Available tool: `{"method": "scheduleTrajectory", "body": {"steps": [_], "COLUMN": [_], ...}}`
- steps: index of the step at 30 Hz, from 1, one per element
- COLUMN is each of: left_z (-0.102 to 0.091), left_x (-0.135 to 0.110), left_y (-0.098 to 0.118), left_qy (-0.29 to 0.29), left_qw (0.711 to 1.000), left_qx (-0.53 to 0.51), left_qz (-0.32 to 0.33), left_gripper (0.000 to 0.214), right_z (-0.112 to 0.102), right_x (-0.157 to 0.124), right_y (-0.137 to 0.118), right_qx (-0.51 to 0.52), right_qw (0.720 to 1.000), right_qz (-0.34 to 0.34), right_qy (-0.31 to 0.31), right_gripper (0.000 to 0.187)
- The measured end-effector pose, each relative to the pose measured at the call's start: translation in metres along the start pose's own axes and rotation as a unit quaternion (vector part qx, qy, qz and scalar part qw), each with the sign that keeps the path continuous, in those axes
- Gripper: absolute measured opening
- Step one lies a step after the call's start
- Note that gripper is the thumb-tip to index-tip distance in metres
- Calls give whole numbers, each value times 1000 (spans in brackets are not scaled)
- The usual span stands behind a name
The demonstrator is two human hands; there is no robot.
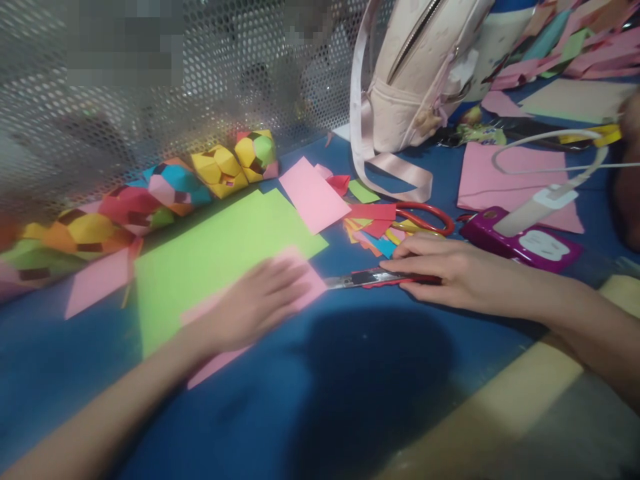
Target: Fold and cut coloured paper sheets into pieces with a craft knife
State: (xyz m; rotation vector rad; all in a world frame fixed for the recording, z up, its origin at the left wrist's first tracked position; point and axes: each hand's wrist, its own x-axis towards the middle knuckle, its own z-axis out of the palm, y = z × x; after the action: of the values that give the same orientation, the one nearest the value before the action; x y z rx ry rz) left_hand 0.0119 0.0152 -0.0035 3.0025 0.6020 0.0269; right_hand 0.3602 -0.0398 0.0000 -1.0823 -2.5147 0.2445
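My left hand point(260, 297) lies flat, fingers stretched out, on a pink sheet of paper point(220, 370). Under that paper, in part, is a larger green sheet point(200, 267). My right hand point(440, 267) grips a utility knife point(370, 277) with a red-edged body and a metal blade. The blade points left, and its tip is at the right corner of the pink sheet; whether it touches or slides under the paper I cannot tell. Just beyond the knife are red-handled scissors point(430, 210) and small coloured paper scraps point(365, 230).
Folded paper balls point(170, 187) line the perforated metal panel point(210, 80) at the back left. A pale backpack point(415, 73) stands behind. To the right are a purple power strip point(520, 240) with a white plug and cable, and a pink paper stack point(505, 177).
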Motion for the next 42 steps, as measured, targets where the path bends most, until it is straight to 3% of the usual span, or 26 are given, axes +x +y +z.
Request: {"method": "scheduleTrajectory", "body": {"steps": [6, 42], "left_z": [-1, 4], "left_x": [0, -2], "left_y": [-1, -3], "left_qy": [5, 33], "left_qw": [1000, 999], "left_qx": [-3, -3], "left_qz": [-2, 19], "left_gripper": [42, 44], "right_z": [-1, 3], "right_x": [-3, -4], "right_y": [-5, -13], "right_qx": [33, 98], "right_qw": [999, 995], "right_qz": [32, 16], "right_qy": [-5, -26], "right_gripper": [34, 35]}}
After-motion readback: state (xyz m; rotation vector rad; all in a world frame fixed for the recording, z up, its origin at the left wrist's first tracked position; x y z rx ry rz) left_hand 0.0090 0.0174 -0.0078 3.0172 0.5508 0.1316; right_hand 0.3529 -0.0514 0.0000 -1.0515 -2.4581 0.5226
